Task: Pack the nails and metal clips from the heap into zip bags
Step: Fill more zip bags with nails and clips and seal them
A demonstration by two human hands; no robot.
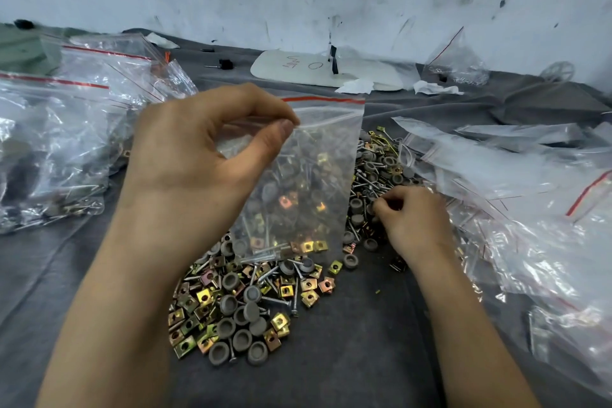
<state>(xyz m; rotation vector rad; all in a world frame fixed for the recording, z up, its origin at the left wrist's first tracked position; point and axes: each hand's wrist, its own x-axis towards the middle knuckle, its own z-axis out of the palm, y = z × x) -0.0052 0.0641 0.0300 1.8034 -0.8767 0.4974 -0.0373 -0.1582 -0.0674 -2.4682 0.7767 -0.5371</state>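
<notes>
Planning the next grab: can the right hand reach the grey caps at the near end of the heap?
Probably yes. The right hand works the far side of the heap; the grey caps lie uncovered, nearer than the zip bag the left hand holds up, with bare cloth between.

Glossy clear plastic zip bag [308,175]; iridescent metal clips [205,296].

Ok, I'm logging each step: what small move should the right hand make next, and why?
Probably lift the right hand, whose fingers curl into the heap, with whatever they gathered, and drop it into the zip bag: the left hand pinches that bag upright by its top, and it looks far from full.
</notes>
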